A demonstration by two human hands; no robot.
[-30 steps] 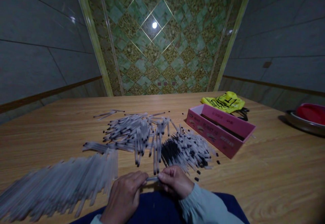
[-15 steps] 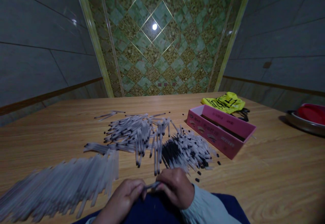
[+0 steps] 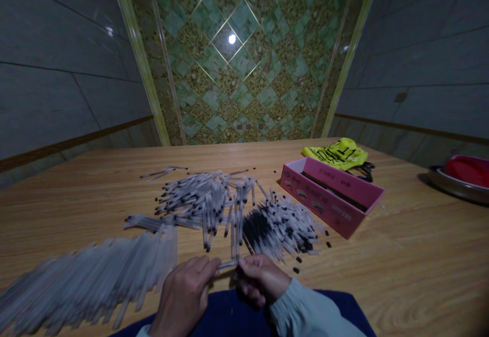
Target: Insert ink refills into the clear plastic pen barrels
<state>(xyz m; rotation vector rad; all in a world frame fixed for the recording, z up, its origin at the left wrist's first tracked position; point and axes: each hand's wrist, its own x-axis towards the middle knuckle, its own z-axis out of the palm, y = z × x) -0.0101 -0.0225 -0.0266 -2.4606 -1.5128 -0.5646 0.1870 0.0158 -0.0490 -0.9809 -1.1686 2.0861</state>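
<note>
Near the table's front edge, my left hand and my right hand are closed on the two ends of a thin greyish stick. It lies level between my fingertips; its right end is hidden by my right fingers. Just beyond my hands is a heap of similar slim pale sticks with dark ends. Right of it lies a pile of shorter whitish pieces with black parts. On the left, long clear tubes lie side by side in a broad stack.
An open pink box stands at the right, with a yellow bag behind it. A metal basin with something red sits at the far right. Small black caps are scattered on the wooden table. Patterned tiles cover the far wall.
Both hands have risen slightly, away from my lap. The left hand has turned so its back faces up, and more of the stick shows between the hands.
</note>
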